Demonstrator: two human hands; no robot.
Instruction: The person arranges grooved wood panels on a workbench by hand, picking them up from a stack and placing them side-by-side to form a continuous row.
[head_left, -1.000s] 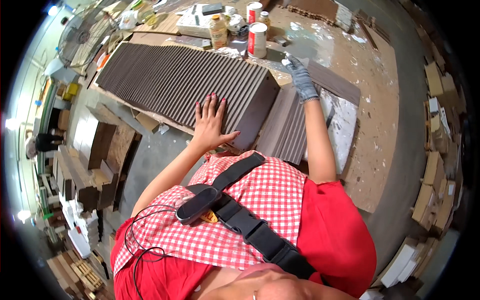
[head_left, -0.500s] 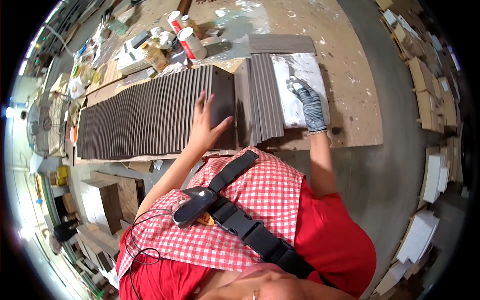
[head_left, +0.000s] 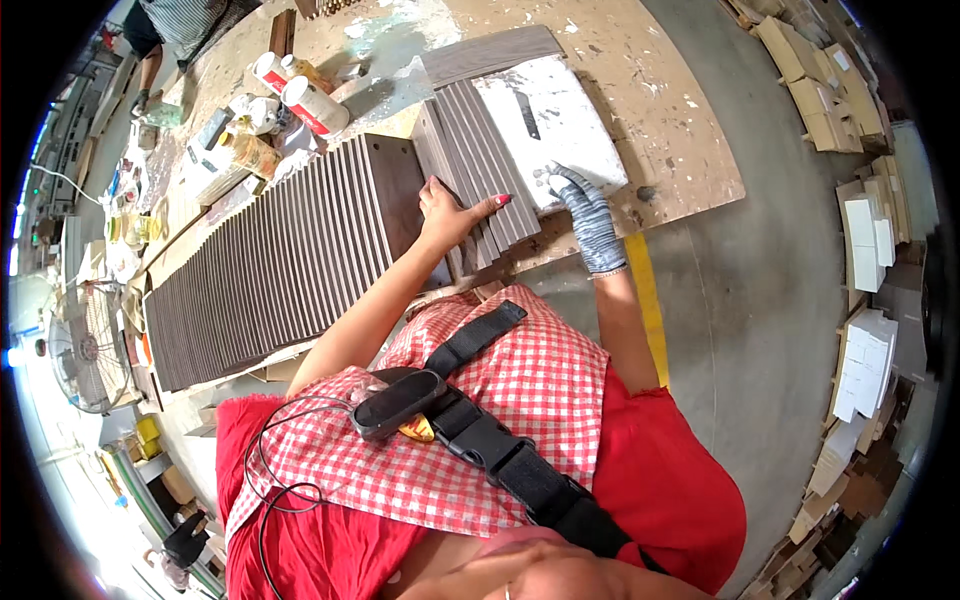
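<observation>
My left hand [head_left: 448, 215] is bare, with its thumb stretched away from its fingers. It lies over the near part of a small group of dark wood-grain boards [head_left: 478, 150]. Just left of it stands a long row of similar boards [head_left: 270, 250], packed on edge; the end board [head_left: 396, 185] shows its broad face. My right hand [head_left: 588, 222] wears a grey-striped glove with bared fingertips. Its fingers are curled together at the near edge of a white smeared slab [head_left: 565, 120]. Whatever they hold is hidden. On the slab lies a small dark strip [head_left: 527, 115].
Behind the slab a flat wood-grain board [head_left: 495, 55] rests on the stained worktable [head_left: 690, 150]. White-and-red tubs [head_left: 315, 107] and an amber bottle [head_left: 250, 155] stand at the back left. Another person's hand [head_left: 140, 102] is at the far left. Cartons [head_left: 825, 110] line the right.
My left hand has moved right from the long row onto the small group of boards. My right hand has drawn back to the slab's near edge. The whole view has turned.
</observation>
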